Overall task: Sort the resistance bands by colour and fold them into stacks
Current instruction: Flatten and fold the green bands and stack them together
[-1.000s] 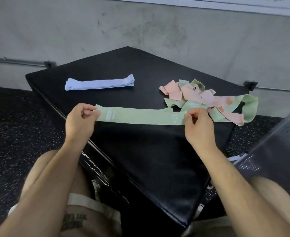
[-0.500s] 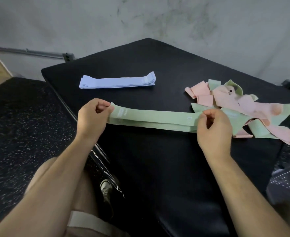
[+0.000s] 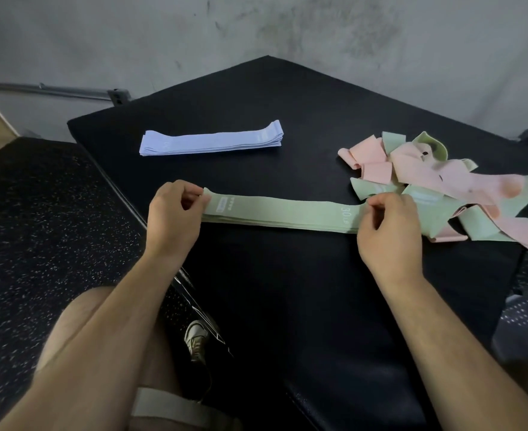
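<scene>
A flat green band (image 3: 279,213), printed "30 LB", lies stretched across the middle of the black padded box (image 3: 287,306), on top of other green layers. My left hand (image 3: 175,217) pinches its left end and my right hand (image 3: 387,228) pinches its right end. Behind it, a neat stack of blue bands (image 3: 211,141) lies flat. At the right sits a tangled heap of pink bands (image 3: 412,168) and green bands (image 3: 486,225) mixed together, partly hanging over the box's right edge.
The box's left edge runs diagonally past my left hand, with speckled black rubber floor (image 3: 38,244) beyond it. A grey concrete wall (image 3: 256,26) stands behind. My knees and a shoe (image 3: 197,339) show below the box; a dark perforated object (image 3: 524,321) sits at the right.
The green band has come down to lie flat on the green layers below it. Both hands keep their pinch on its ends. The view has shifted slightly left and closer.
</scene>
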